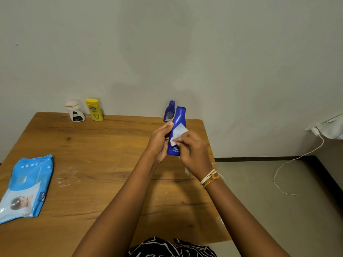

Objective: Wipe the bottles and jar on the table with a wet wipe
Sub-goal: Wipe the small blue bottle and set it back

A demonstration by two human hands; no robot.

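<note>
My left hand (160,141) grips a tall blue bottle (178,117) upright above the wooden table (92,145). My right hand (191,151) presses a white wet wipe (177,133) against the bottle's front. Behind it, by the wall, stands a smaller dark blue bottle (169,111). At the table's far left stand a yellow bottle (94,109) and a white jar (74,111) with a pale lid.
A blue pack of wet wipes (26,188) lies at the table's left edge. Wet smears (67,178) mark the tabletop. A white cable (297,160) trails over the floor to the right, below a socket. The wall runs close behind the table.
</note>
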